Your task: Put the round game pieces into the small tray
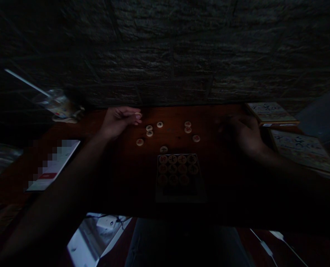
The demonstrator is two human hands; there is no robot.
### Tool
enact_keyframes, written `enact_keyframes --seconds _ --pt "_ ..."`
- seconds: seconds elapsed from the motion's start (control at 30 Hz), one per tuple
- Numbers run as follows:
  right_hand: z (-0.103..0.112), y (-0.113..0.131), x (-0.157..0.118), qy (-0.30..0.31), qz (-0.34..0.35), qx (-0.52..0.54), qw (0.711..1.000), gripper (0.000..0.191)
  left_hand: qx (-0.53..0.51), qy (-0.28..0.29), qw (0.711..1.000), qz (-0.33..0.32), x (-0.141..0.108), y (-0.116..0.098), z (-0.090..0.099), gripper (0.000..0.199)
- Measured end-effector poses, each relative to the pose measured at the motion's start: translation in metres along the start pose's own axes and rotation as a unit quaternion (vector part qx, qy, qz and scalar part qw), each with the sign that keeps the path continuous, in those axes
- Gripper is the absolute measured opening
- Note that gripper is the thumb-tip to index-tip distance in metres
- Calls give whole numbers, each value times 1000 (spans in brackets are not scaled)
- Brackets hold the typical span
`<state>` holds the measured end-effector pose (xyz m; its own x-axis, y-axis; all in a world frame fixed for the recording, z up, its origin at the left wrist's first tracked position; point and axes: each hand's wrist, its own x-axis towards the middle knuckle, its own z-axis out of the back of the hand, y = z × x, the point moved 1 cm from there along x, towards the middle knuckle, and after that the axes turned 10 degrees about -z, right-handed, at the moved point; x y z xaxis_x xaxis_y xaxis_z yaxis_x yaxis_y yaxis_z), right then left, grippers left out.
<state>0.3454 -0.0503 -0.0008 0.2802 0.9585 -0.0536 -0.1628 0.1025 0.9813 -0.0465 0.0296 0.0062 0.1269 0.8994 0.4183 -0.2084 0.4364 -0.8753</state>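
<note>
A round game piece [137, 115] is pinched in the left hand [117, 120] above the desk [120, 167]; the right hand's [244, 135] grip cannot be told in the dark.

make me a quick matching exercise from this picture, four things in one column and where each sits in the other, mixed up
Things:
1. left hand
2. right hand
3. tray of round pieces
4. white leaflet

Places:
A. at the table's left edge, partly blurred out
B. in the middle of the table, nearest the person
C. pinching a round piece at the far side of the table
D. resting in shadow beside the printed boards on the right

Pairs: 1-C, 2-D, 3-B, 4-A
</note>
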Motion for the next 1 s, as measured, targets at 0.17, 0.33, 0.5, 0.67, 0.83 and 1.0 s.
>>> enact_keyframes --seconds 0.17,0.33,0.5,0.67,0.83,1.0 --pt "-1 0 -1 19 2 -25 1000 27 -82 41 996 10 -15 -26 -31 46" --pt "-3 2 -4 18 -4 -25 1000 23 -76 137 986 60 -30 -31 -54 45" --pt "-1 -1 -1 20 1 -33 999 25 -75 136 985 79 -29 -22 -51 53" --pt "-1 -5 2 31 22 -29 999 31 -69 122 988 65 -27 -20 -45 51" --pt "-3 -3 1 35 13 -20 999 27 -91 86 990 64 -24 -20 -45 41" --pt "-5 -1 -1 28 6 -17 999 27 -111 28 993 34 -19 -18 -43 36"
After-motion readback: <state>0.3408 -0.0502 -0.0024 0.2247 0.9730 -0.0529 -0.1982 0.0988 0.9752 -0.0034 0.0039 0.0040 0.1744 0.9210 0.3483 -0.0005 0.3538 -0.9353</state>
